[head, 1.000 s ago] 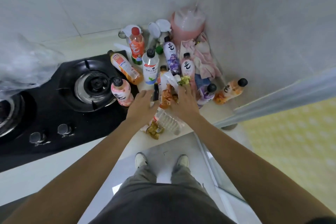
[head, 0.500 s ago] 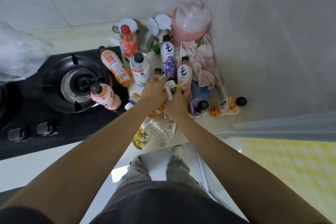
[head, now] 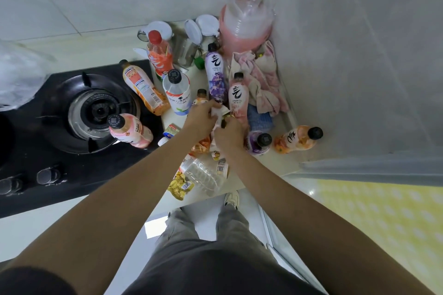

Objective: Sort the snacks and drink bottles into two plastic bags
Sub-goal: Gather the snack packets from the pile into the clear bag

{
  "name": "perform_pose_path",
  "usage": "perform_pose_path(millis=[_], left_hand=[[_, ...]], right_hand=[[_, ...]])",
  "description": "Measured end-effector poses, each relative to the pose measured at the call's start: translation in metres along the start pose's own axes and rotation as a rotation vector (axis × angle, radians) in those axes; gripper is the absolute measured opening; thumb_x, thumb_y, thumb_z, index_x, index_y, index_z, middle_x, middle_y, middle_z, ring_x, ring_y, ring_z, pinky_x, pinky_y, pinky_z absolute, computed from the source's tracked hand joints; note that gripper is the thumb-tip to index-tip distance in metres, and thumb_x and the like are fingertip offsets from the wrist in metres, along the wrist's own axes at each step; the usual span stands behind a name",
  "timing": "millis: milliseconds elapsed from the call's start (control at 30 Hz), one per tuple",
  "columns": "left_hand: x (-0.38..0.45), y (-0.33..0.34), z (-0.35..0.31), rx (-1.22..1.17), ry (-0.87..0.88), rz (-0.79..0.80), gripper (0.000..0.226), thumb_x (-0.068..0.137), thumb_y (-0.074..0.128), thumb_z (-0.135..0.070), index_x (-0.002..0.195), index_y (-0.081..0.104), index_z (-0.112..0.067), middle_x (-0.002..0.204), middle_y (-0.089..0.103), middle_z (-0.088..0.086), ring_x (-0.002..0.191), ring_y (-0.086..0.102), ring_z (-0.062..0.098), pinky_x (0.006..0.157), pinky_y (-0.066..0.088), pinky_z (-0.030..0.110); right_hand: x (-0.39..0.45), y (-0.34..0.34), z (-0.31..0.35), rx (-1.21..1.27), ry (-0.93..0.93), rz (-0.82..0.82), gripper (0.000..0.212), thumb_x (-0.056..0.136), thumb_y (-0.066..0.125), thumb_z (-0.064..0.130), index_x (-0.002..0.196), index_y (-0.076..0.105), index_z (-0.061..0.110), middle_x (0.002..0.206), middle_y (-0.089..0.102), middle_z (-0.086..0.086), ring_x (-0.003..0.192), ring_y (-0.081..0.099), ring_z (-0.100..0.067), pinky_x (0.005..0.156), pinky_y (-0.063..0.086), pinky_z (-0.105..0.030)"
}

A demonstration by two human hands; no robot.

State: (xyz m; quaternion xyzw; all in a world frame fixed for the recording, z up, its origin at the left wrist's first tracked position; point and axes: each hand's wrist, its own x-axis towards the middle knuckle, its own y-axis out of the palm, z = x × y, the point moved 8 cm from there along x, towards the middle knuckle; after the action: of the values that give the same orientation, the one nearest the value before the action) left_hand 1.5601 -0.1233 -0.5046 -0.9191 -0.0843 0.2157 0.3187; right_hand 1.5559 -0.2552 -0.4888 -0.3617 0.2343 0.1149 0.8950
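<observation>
Both hands meet over the snack pile in the counter's corner. My left hand [head: 200, 121] and my right hand [head: 229, 135] each pinch a thin white plastic bag [head: 219, 112] between them. Orange snack packs [head: 200, 147] lie under the hands. A gold snack pack [head: 181, 185] and a clear empty bottle [head: 206, 173] lie near the counter's front edge. Several drink bottles stand around: a purple one [head: 215, 74], a pink one [head: 238, 96], a white one [head: 177, 92], an orange-label one [head: 142, 87], a red-capped one [head: 159, 55]. Two more lie at the right [head: 298, 139], [head: 259, 142].
A black gas hob [head: 91, 112] fills the left, with a pink bottle [head: 129, 130] lying on its edge. A pink tub [head: 244, 29], steel cups [head: 185, 49] and a pink cloth [head: 263, 79] crowd the back corner. Tiled walls close the back and right. A crumpled clear bag [head: 16, 79] sits far left.
Both hands moved forward from the snack pile's near side and closed on the white bag. The camera view shifted down and left.
</observation>
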Motion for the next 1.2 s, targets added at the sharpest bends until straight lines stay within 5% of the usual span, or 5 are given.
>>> perform_pose_path(millis=[133, 533, 667, 833, 1200], left_hand=[[-0.003, 0.002, 0.009, 0.036, -0.013, 0.001, 0.031, 0.093, 0.064, -0.015, 0.122, 0.070, -0.026, 0.111, 0.070, 0.003, 0.110, 0.061, 0.025, 0.092, 0.053, 0.043], [-0.063, -0.038, 0.009, -0.210, 0.022, -0.271, 0.019, 0.099, 0.063, -0.017, 0.118, 0.061, -0.018, 0.116, 0.065, -0.007, 0.090, 0.061, 0.012, 0.082, 0.054, 0.037], [-0.091, -0.057, 0.017, -0.352, 0.036, -0.326, 0.030, 0.095, 0.070, -0.019, 0.122, 0.056, -0.022, 0.112, 0.057, -0.020, 0.086, 0.063, 0.009, 0.072, 0.060, 0.043], [-0.134, -0.083, 0.021, -0.405, 0.074, -0.372, 0.044, 0.091, 0.076, -0.021, 0.127, 0.052, -0.023, 0.126, 0.057, -0.019, 0.091, 0.064, 0.009, 0.081, 0.057, 0.032], [-0.302, -0.121, 0.105, -0.502, -0.216, -0.724, 0.030, 0.093, 0.068, -0.012, 0.116, 0.066, -0.032, 0.114, 0.065, -0.005, 0.093, 0.064, 0.015, 0.081, 0.057, 0.034]], right_hand=[[0.003, 0.016, -0.008, 0.039, 0.074, 0.024, 0.026, 0.088, 0.060, 0.011, 0.113, 0.062, 0.015, 0.123, 0.058, -0.011, 0.110, 0.058, -0.031, 0.099, 0.053, -0.048], [-0.052, -0.022, 0.030, 0.007, -0.224, -0.115, 0.023, 0.095, 0.056, 0.003, 0.117, 0.062, 0.006, 0.132, 0.050, -0.009, 0.105, 0.040, -0.013, 0.091, 0.032, -0.019], [-0.076, -0.041, 0.040, 0.037, -0.339, -0.222, 0.030, 0.096, 0.062, 0.006, 0.126, 0.066, 0.010, 0.121, 0.051, 0.006, 0.118, 0.053, -0.017, 0.101, 0.044, -0.033], [-0.093, -0.054, 0.048, 0.259, -0.427, -0.298, 0.018, 0.082, 0.079, 0.005, 0.096, 0.080, 0.017, 0.094, 0.073, 0.007, 0.091, 0.069, -0.010, 0.087, 0.059, -0.036], [-0.155, 0.028, 0.078, 0.316, -0.527, 0.270, 0.029, 0.085, 0.075, -0.001, 0.082, 0.074, 0.028, 0.087, 0.073, 0.010, 0.080, 0.068, -0.001, 0.069, 0.052, -0.013]])
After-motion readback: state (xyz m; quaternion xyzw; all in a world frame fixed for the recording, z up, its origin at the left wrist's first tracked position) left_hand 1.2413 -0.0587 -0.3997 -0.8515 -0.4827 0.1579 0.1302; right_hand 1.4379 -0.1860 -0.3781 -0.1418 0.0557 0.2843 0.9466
